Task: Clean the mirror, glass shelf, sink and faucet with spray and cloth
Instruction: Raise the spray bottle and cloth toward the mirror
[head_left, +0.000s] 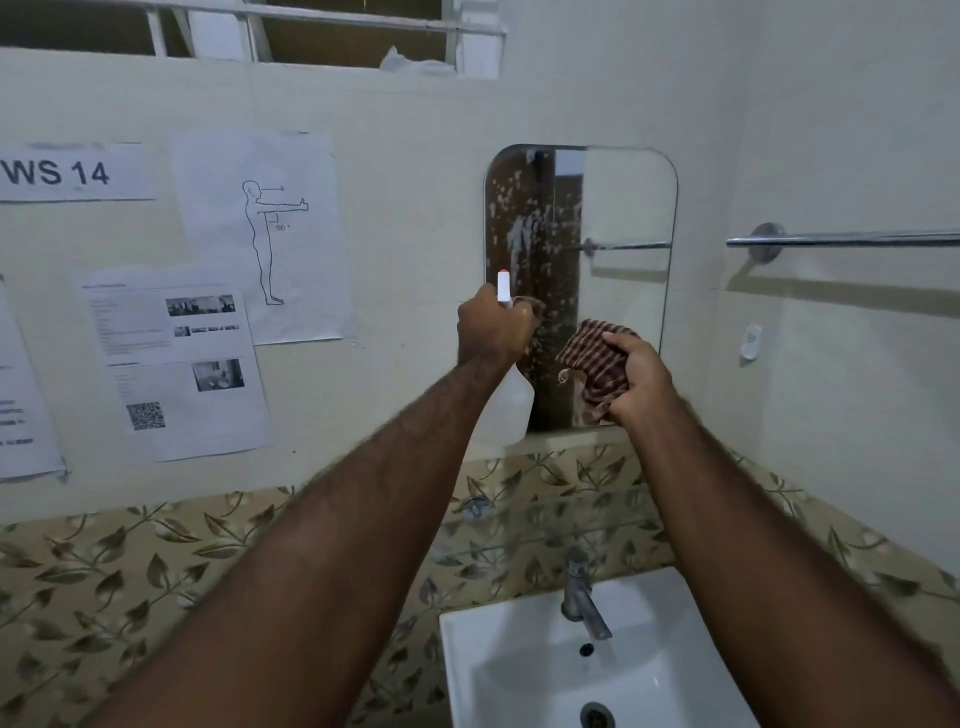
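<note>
The wall mirror (623, 208) has rounded corners, and white foam spots cover its left half. My left hand (491, 330) grips a white spray bottle (511, 402) by the neck, its nozzle pointing at the mirror's lower left. My right hand (641, 379) holds a bunched red-and-white checked cloth (592, 358) just in front of the mirror's lower edge. Below the mirror runs a clear glass shelf (550, 538). Under it sits the white sink (498, 670) with a grey metal faucet (582, 597).
A chrome towel rail (852, 240) sticks out from the right wall, with a small white hook (751, 341) below it. Several printed sheets (176, 364) are taped to the wall at left. Leaf-patterned tiles (104, 587) line the wall behind the sink.
</note>
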